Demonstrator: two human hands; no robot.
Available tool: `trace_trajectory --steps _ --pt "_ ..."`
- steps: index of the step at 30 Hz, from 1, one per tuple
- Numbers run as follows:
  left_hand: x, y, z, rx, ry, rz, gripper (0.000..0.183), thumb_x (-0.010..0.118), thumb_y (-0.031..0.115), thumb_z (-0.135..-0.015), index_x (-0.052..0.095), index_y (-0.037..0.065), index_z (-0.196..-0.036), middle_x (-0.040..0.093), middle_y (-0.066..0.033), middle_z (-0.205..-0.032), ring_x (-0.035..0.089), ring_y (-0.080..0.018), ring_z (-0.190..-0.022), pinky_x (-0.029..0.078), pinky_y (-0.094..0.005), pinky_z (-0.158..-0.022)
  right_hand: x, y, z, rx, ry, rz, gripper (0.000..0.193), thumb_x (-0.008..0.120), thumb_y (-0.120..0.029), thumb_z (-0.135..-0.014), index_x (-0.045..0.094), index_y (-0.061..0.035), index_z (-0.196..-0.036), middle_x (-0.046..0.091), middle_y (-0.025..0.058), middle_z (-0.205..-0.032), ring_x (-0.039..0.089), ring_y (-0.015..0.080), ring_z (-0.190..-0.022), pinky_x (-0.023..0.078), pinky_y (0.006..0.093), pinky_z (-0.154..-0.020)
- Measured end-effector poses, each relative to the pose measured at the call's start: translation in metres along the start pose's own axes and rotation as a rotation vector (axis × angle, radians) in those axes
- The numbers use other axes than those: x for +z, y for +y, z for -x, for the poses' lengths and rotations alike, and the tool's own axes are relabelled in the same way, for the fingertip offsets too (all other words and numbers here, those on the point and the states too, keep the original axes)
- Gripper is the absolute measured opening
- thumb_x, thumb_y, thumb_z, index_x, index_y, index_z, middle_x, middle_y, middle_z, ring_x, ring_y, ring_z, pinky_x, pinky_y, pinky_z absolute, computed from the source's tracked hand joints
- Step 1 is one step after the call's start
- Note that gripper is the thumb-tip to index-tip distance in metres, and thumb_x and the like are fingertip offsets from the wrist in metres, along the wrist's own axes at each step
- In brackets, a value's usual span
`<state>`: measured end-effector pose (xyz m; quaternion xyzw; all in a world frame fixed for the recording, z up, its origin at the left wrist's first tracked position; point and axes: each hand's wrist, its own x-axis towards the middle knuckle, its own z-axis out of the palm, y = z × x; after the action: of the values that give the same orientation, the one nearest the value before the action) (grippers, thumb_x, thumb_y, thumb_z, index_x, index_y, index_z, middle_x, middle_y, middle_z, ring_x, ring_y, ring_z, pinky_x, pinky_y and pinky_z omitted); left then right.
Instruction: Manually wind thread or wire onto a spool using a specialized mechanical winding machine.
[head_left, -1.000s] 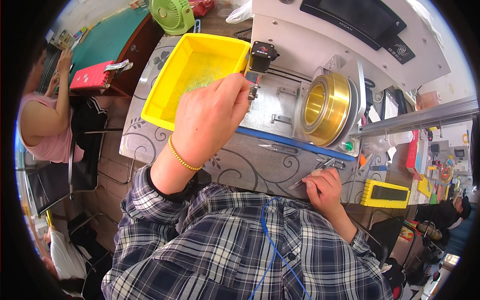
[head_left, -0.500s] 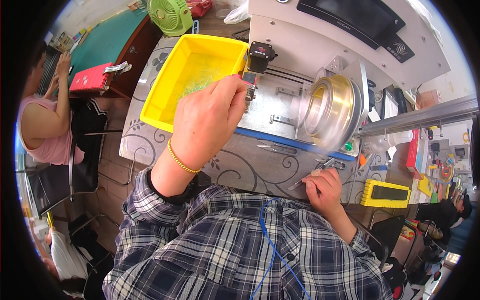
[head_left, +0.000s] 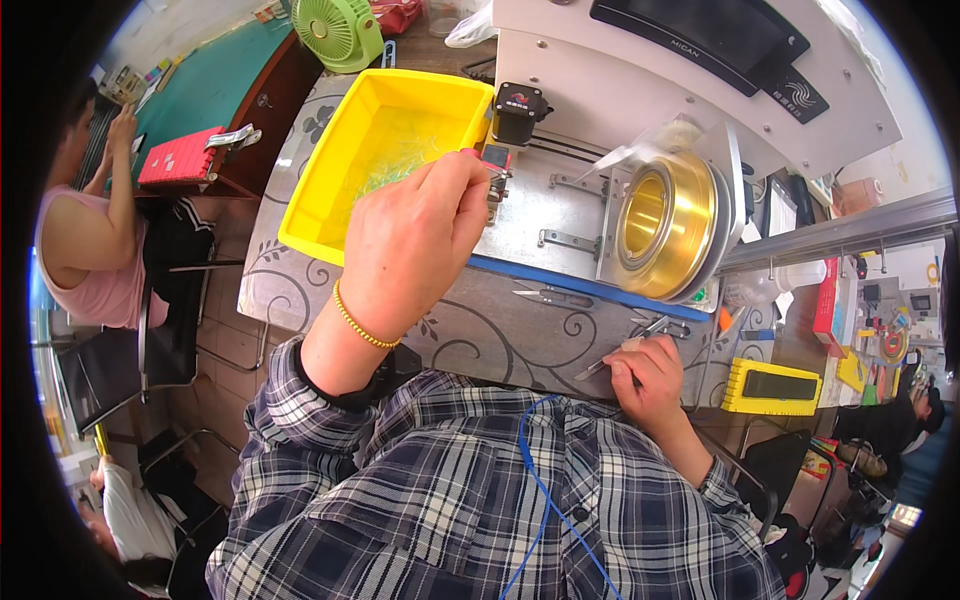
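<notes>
My left hand (head_left: 418, 222) is closed in a pinch at a small metal fixture (head_left: 497, 172) on the machine's left side. Whatever its fingertips grip is hidden behind them. Below that wrist, toward the left, a yellow bin (head_left: 312, 215) contains thin pale green strips (head_left: 400, 165). By the table's front edge my right hand (head_left: 652, 378) is closed around a thin, pointed metal tool (head_left: 592, 369), whose kind I cannot make out. A large gold reel (head_left: 690, 225) stands at the machine's right end, and clear film (head_left: 640, 152) flares from its upper left.
A white machine with a dark screen (head_left: 700, 40) rises behind. Small snips (head_left: 553, 297) lie before its blue edge (head_left: 590, 287). A yellow case (head_left: 770, 387) sits at right, a green fan (head_left: 338, 32) at back left. A person in pink (head_left: 95, 240) sits at left.
The gold reel, blurred by spinning before, now shows sharply, and the clear film stands out at its upper left. Both hands have stayed in place.
</notes>
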<state>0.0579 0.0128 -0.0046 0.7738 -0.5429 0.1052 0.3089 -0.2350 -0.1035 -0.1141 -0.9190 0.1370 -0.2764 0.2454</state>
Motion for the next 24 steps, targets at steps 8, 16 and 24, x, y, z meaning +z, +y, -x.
trace_trajectory --steps 8,16,24 --pt "0.0003 -0.0005 0.0000 0.001 0.006 0.011 0.008 0.068 0.006 -0.087 0.062 0.003 -0.091 0.065 -0.0096 -0.073 0.065 -0.0193 -0.060 0.050 -0.0279 -0.058 -0.0008 -0.0007 -0.0010 0.012 -0.012 0.003 0.003 0.070 -0.013 -0.080 0.071 -0.0097 -0.080 0.065 0.0038 -0.080 0.057 0.0243 -0.076 0.047 0.0354 -0.072" --pt "-0.0004 0.0005 -0.0001 -0.019 -0.001 0.031 0.007 0.068 0.006 -0.087 0.062 0.003 -0.091 0.064 -0.0089 -0.072 0.064 -0.0187 -0.060 0.051 -0.0275 -0.058 -0.0011 -0.0005 -0.0017 0.012 -0.014 -0.002 0.003 0.070 -0.013 -0.080 0.071 -0.0095 -0.080 0.065 0.0038 -0.079 0.057 0.0240 -0.076 0.047 0.0352 -0.071" --pt "0.0018 -0.0014 0.0003 -0.015 0.006 0.021 0.008 0.067 0.012 -0.088 0.061 0.009 -0.091 0.066 -0.0093 -0.075 0.065 -0.0290 -0.064 0.050 -0.0387 -0.055 -0.0003 -0.0001 -0.0021 0.009 -0.009 -0.006 0.003 0.070 -0.013 -0.080 0.071 -0.0095 -0.080 0.065 0.0039 -0.079 0.058 0.0239 -0.075 0.047 0.0353 -0.071"
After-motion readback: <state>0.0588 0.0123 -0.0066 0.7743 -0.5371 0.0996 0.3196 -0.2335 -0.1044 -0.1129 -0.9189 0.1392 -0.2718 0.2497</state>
